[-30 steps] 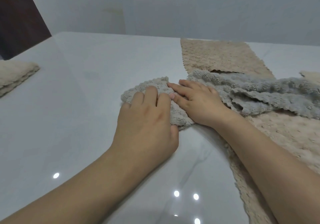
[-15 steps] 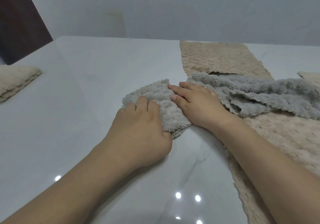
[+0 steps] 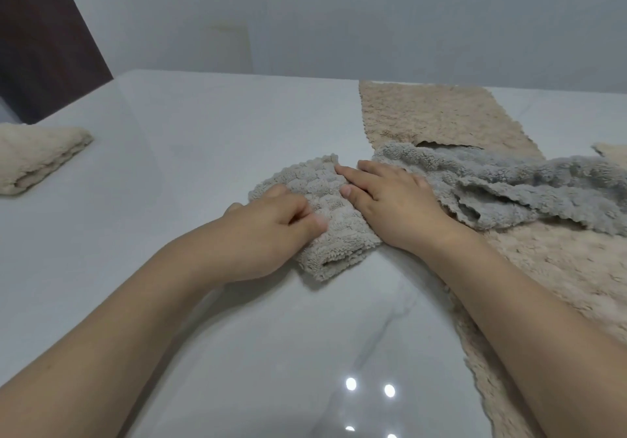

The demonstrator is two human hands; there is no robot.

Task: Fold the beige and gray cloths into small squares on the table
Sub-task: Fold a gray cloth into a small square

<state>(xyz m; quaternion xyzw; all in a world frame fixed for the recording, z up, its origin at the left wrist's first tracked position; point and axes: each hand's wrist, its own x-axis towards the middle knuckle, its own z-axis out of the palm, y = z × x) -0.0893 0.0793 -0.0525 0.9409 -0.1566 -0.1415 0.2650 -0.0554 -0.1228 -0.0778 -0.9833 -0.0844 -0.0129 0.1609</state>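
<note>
Left hand (image 3: 268,230) slid back; folded cloth (image 3: 325,220) thick, square

The left hand (image 3: 271,230) covers the near-left part of the small folded grey-beige fluffy cloth (image 3: 322,200), and its fingers are curled so you can't see the tips or whether they're actually gripping the edge. The right hand (image 3: 390,200) hides that cloth's right side. The crumpled grey plush cloth (image 3: 509,186) runs off the right edge, same with the flat beige textured cloth (image 3: 441,115) underneath it. The folded cream cloth (image 3: 37,156) on the left is cut off by the frame too.
</note>
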